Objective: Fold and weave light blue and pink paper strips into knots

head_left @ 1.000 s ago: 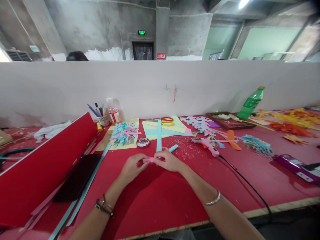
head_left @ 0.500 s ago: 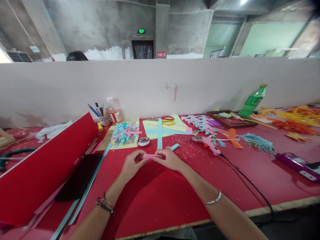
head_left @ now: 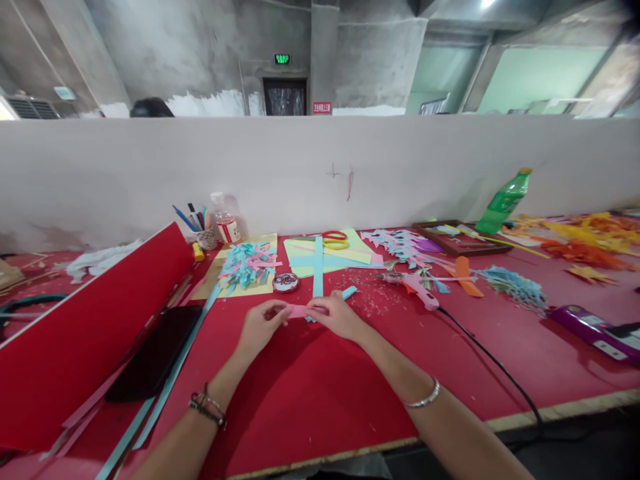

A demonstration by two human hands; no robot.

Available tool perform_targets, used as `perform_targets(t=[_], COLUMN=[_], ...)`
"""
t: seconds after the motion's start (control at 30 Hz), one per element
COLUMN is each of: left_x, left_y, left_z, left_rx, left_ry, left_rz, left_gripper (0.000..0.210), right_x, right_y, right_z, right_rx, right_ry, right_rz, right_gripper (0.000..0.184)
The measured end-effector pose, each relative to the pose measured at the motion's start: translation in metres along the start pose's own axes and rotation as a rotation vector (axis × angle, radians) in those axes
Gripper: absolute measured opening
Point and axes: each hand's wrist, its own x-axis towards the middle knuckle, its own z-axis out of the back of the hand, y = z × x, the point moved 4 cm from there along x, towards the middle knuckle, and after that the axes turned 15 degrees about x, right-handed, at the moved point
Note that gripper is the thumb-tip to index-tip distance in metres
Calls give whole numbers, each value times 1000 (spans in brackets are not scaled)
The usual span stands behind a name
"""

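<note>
A small pink paper strip (head_left: 299,311) is stretched between my two hands above the red tabletop. My left hand (head_left: 261,327) pinches its left end between thumb and fingers. At the other end my right hand (head_left: 339,318) grips it, covering part of the paper. Just beyond my hands lies a long light-blue paper strip (head_left: 319,267), pointing away from me. A shorter blue strip (head_left: 349,292) sticks out behind my right hand. A round tin with a patterned lid (head_left: 285,283) stands just past my left hand.
A pink glue gun (head_left: 423,293) with a black cord lies to the right. Yellow-handled scissors (head_left: 336,244) rest on coloured paper sheets. Left are a pile of cut paper pieces (head_left: 249,265), a black phone (head_left: 155,353) and a leaning red board (head_left: 95,333). A green bottle (head_left: 505,200) stands back right.
My left hand has turned slightly and its fingers have closed up on the pink strip, which now shows flatter and wider between the hands. The whole view has shifted a little.
</note>
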Motion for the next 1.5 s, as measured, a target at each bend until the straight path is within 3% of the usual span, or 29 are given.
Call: perform_targets(t=[0.17,0.43,0.63,1.17,1.33,1.5], left_x=[-1,-2,1,1,3,5], left_y=[-4,-4,2,0,3,7], left_z=[-3,-1,-2,2,5,11], left_rx=[-15,24,-153,-78,-67,-11], left_ry=[82,78,96,29,-2,-51], left_rz=[-3,6,66,13,25,27], left_gripper=[28,28,30,27,26,26], right_x=[1,1,1,1,1,-1], right_y=[0,-2,-1,1,-2,-7], right_z=[2,2,4,2,4,11], right_rx=[7,21,23,12,126,215], right_ry=[-35,-49,-54,-47,18,-12], right_rz=[8,5,3,17,26,2], right_gripper=[29,26,25,23,21,20])
